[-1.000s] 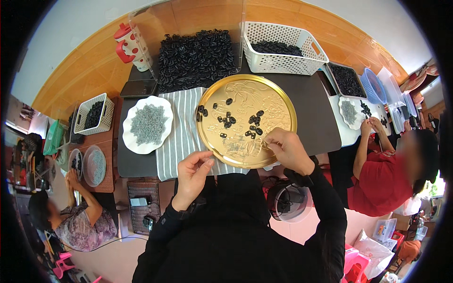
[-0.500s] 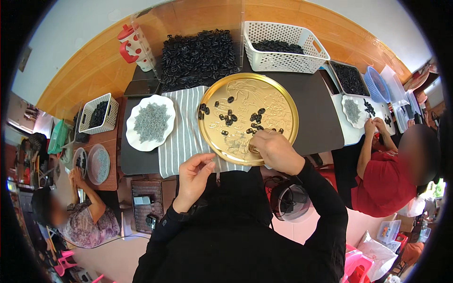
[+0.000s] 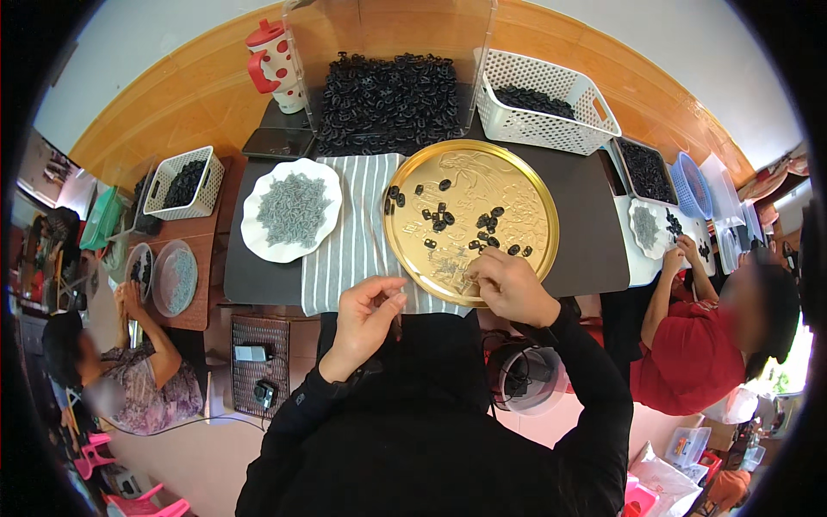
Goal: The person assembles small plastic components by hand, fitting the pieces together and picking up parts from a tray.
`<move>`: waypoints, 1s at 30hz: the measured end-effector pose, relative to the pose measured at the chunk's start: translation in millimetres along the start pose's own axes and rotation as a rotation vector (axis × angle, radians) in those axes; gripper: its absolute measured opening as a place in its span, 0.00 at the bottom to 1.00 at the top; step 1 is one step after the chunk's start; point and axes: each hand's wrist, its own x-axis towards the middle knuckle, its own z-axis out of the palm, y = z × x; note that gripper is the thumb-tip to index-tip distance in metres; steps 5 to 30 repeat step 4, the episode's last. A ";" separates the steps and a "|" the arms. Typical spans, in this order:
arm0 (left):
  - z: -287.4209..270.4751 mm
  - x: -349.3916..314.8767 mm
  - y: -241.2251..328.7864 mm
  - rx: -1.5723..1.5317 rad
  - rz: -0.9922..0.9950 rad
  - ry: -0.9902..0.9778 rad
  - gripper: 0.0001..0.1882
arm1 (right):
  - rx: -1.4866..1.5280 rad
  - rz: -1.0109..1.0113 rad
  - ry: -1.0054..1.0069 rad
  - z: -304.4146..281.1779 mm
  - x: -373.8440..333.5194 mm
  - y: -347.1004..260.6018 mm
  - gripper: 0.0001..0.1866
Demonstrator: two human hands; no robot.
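Note:
A round gold tray (image 3: 552, 226) with an embossed pattern lies in front of me. Small black oval parts (image 3: 444, 219) are scattered over it, and a loose patch of tiny silvery pieces (image 3: 450, 269) lies near its front edge. My right hand (image 3: 515, 289) is over the tray's front right part, fingers curled together beside those pieces; whatever they pinch is hidden. Just off the tray's front left edge, my left hand (image 3: 366, 326) has thumb and fingertips pressed together, palm turned inward. Anything between them is too small to name.
A white scalloped dish (image 3: 250, 222) of grey pieces stands left, beside a striped cloth (image 3: 320, 289). Behind are a clear bin of black parts (image 3: 388, 103), a white basket (image 3: 551, 133) and a polka-dot tumbler (image 3: 280, 73). One person (image 3: 698, 345) works at right, another (image 3: 151, 388) at left.
The whole view has shifted slightly, moving the table rightward in the picture. Relative to the tray, my right hand has drawn a little toward me; my left hand stays nearly in place.

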 end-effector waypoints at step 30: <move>-1.8 24.3 10.3 0.331 0.234 -0.115 0.11 | 0.489 0.371 -0.039 10.7 -9.8 15.4 0.09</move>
